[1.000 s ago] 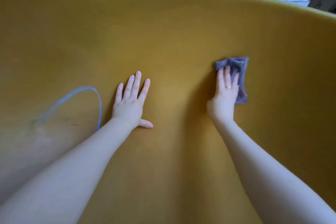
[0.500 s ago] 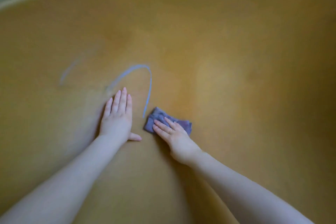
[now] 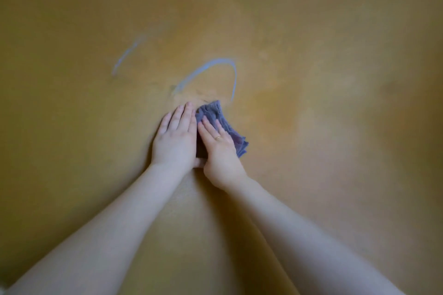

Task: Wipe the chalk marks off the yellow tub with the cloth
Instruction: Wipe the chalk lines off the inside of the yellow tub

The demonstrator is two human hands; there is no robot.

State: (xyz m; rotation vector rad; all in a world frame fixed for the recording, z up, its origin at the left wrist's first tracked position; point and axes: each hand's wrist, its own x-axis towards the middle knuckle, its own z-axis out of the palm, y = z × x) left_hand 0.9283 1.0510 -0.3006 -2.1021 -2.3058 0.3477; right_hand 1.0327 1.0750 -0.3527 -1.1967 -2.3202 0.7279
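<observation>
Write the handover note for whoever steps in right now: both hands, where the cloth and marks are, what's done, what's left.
Left hand: flat on the yellow tub, fingers straight, holding nothing, right beside the cloth.
Right hand: fingers straight, pressing the purple cloth against the tub surface.
Marks: blue chalk arc just above the cloth, not under it; fainter streak further up and left.
Done: the arc's lower left end looks smudged.
Left: wipe the arc, then the streak.

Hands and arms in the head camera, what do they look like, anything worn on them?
Both forearms are bare, with no sleeves, watch or bracelet in view. The right hand wears one thin gold ring on a finger. The left hand shows no ring or glove. Nails look short and unpainted.
</observation>
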